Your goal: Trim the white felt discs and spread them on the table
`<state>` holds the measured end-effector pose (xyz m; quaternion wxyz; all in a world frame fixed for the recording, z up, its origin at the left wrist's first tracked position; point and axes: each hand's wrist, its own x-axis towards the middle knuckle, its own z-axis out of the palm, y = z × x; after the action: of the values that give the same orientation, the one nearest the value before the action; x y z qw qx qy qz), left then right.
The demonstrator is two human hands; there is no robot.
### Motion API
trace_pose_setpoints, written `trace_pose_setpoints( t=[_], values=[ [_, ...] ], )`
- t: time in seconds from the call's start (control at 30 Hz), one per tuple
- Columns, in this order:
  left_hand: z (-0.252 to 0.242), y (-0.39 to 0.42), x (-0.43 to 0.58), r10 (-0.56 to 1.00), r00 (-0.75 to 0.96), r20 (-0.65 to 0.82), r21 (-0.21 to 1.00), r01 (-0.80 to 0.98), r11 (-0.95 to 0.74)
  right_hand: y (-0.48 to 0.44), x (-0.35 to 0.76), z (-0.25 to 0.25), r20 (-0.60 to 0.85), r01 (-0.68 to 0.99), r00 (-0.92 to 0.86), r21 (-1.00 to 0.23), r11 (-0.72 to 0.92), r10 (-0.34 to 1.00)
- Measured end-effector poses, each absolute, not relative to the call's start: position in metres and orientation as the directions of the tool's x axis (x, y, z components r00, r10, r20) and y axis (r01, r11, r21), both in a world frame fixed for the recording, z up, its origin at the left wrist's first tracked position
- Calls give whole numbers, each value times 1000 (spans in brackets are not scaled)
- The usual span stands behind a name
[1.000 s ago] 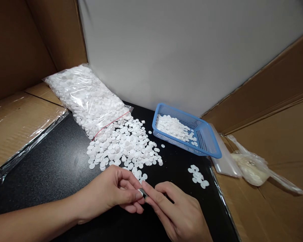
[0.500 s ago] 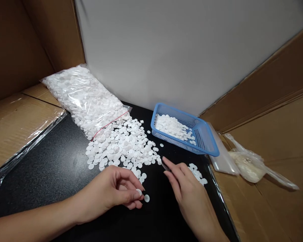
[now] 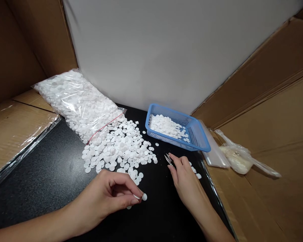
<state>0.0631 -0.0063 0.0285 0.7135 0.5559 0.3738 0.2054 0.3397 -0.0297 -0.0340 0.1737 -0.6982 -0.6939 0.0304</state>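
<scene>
from here i see the left hand [image 3: 107,196] pinching a disc [image 3: 135,197] in the near middle, likely to leave its rim exposed, while the right hand [image 3: 188,183] holds snips [image 3: 168,159] right of the pile [image 3: 123,148], pointing far left, probably for safety.

Right hand [image 3: 187,179] had left the left hand [image 3: 111,196] at lower centre and sat right of centre; its snips [image 3: 168,160] now showed two parted blades. Pinched disc [image 3: 136,197] had narrowed to a sliver. Loose disc [image 3: 144,197], unseen 1.0 s earlier, lay beside the fingertips. Blue basket [image 3: 178,143] appeared farther left in frame.
</scene>
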Motion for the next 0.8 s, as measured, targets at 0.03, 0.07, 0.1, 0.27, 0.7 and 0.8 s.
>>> trace_pose_setpoints(
  t=[0.03, 0.07, 0.1, 0.27, 0.7, 0.8],
  values=[
    [29, -7, 63, 714, 639, -286, 954, 121, 273, -30, 340, -34, 198, 959, 34, -284, 24, 980],
    [30, -7, 63, 720, 641, -266, 961, 120, 248, -30, 339, -34, 194, 959, 33, -282, 24, 980],
    [30, -7, 63, 726, 643, -244, 968, 118, 220, -30, 339, -33, 187, 960, 32, -279, 22, 982],
    [28, -7, 62, 740, 659, -136, 990, 121, 74, -30, 338, -34, 147, 965, 39, -262, 1, 988],
    [32, -4, 71, 648, 617, -447, 784, -79, 616, -49, 298, 9, 495, 784, -111, -489, 382, 862],
    [31, -4, 70, 636, 593, -493, 745, -88, 661, -57, 287, 11, 515, 671, -277, -501, 546, 812]
  ],
)
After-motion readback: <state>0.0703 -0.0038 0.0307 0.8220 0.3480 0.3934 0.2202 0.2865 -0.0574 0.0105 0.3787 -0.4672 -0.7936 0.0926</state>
